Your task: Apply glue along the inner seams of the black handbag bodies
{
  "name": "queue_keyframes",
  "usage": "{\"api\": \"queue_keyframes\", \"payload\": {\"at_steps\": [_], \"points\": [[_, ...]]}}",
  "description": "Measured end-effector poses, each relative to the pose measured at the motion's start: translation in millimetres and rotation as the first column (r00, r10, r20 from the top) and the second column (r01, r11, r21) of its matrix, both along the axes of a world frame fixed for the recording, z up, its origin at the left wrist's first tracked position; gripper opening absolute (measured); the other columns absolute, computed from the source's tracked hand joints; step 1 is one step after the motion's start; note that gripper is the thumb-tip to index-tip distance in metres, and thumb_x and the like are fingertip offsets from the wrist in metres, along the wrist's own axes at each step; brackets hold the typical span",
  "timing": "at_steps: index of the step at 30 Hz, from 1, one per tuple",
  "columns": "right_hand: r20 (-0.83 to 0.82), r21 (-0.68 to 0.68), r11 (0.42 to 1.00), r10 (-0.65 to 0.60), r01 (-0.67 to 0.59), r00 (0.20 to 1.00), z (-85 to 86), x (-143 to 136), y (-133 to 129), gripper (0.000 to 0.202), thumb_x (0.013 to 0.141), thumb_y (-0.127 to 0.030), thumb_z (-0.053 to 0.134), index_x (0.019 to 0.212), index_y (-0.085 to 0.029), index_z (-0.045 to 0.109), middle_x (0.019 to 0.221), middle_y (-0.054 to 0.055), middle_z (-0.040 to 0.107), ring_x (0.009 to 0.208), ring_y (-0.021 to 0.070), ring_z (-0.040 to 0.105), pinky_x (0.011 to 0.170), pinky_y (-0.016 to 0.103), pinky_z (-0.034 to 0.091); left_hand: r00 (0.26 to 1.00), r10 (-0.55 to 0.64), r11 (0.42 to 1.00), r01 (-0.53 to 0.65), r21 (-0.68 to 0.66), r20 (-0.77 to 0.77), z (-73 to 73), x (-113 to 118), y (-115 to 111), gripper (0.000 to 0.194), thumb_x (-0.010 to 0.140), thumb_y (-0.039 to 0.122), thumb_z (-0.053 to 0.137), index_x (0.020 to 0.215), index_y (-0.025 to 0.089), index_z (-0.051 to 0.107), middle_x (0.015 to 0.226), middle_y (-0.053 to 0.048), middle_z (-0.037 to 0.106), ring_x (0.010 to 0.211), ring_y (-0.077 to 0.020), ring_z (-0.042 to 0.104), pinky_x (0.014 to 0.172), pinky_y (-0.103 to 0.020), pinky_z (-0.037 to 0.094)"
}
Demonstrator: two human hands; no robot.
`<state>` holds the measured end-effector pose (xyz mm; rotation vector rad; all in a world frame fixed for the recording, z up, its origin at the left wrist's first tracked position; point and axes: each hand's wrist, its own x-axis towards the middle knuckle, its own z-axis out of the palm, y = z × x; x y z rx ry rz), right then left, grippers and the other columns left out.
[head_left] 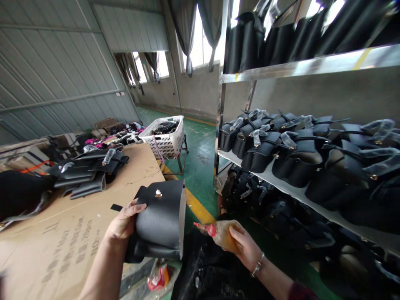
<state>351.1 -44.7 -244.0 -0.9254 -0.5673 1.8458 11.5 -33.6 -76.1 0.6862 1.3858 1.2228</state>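
Observation:
My left hand (126,218) grips a black leather handbag (159,221) by its left side, thumb on the front near a small metal clasp (158,193) with a white bit on it. The bag's pale cut edge faces right. In my right hand (245,246) is a squeeze bottle (225,235) of amber liquid, fingers wrapped round its body. Its red nozzle points left towards the bag, with a gap between them. Which parts of the bag lie behind it is hidden.
A cardboard-covered table (137,166) at the left bears a pile of black bag pieces (90,166). Beyond stands a white plastic basket (165,143) on a metal stand. Metal shelves (300,66) on the right hold many black bags (300,154). A red-and-orange item (158,278) lies below the handbag.

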Motion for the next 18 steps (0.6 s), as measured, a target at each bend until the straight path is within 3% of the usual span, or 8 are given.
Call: {"api": "queue_keyframes", "payload": {"at_steps": [5, 8, 10, 12, 15, 18], "points": [[-0.014, 0.023, 0.998, -0.067, 0.067, 0.998, -4.9, 2.3, 5.0, 0.04, 0.066, -0.049, 0.087, 0.085, -0.021, 0.065, 0.082, 0.006, 0.073, 0.065, 0.025, 0.068, 0.051, 0.032, 0.052, 0.994, 0.087, 0.982, -0.075, 0.174, -0.066, 19.8, -4.3, 13.6, 0.026, 0.046, 0.027, 0.083, 0.07, 0.021, 0.075, 0.069, -0.003, 0.076, 0.087, -0.0346, 0.072, 0.078, -0.04, 0.059], [-0.028, 0.049, 0.993, -0.103, 0.104, 0.994, -2.8, 4.8, 10.8, 0.039, 0.067, -0.049, 0.086, 0.087, -0.023, 0.066, 0.081, 0.005, 0.072, 0.067, 0.0259, 0.068, 0.054, 0.034, 0.052, 0.976, 0.193, 0.937, -0.152, 0.313, -0.102, 21.4, -15.2, 6.3, 0.026, 0.045, 0.024, 0.085, 0.069, 0.027, 0.076, 0.071, 0.003, 0.077, 0.084, -0.0294, 0.072, 0.081, -0.038, 0.058], [-0.037, 0.068, 0.986, -0.148, 0.15, 0.988, -0.2, 6.5, 14.4, 0.04, 0.064, -0.048, 0.088, 0.084, -0.023, 0.064, 0.08, 0.004, 0.07, 0.07, 0.0261, 0.068, 0.058, 0.036, 0.053, 0.971, 0.218, 0.925, -0.176, 0.336, -0.093, 12.0, -20.9, -6.5, 0.027, 0.044, 0.024, 0.088, 0.068, 0.031, 0.077, 0.072, 0.006, 0.077, 0.075, -0.0235, 0.07, 0.08, -0.035, 0.057], [-0.023, 0.079, 0.978, -0.193, 0.195, 0.981, 2.0, 7.9, 16.5, 0.044, 0.059, -0.047, 0.091, 0.082, -0.023, 0.062, 0.078, 0.003, 0.069, 0.069, 0.0245, 0.067, 0.063, 0.036, 0.053, 0.981, 0.171, 0.939, -0.135, 0.317, -0.088, -4.6, -21.9, -24.1, 0.029, 0.046, 0.028, 0.092, 0.071, 0.035, 0.078, 0.076, 0.007, 0.078, 0.074, -0.0221, 0.07, 0.083, -0.035, 0.057], [0.062, 0.126, 0.971, -0.211, 0.202, 0.976, 2.5, 11.6, 16.6, 0.049, 0.056, -0.049, 0.091, 0.082, -0.022, 0.06, 0.074, 0.0, 0.065, 0.066, 0.0205, 0.062, 0.065, 0.033, 0.052, 0.986, 0.097, 0.959, -0.057, 0.276, -0.132, -32.3, -14.2, -53.0, 0.029, 0.053, 0.039, 0.091, 0.079, 0.037, 0.081, 0.087, 0.004, 0.08, 0.092, -0.0289, 0.071, 0.094, -0.041, 0.054], [0.23, 0.249, 0.959, -0.196, 0.137, 0.953, 1.3, 18.5, 15.9, 0.045, 0.064, -0.052, 0.085, 0.085, -0.022, 0.06, 0.073, -0.001, 0.061, 0.065, 0.0182, 0.058, 0.062, 0.03, 0.049, 0.984, 0.04, 0.985, -0.01, 0.171, -0.175, -51.3, -3.7, -74.2, 0.028, 0.055, 0.046, 0.089, 0.079, 0.036, 0.08, 0.089, 0.001, 0.08, 0.104, -0.0351, 0.068, 0.096, -0.045, 0.052]]}}
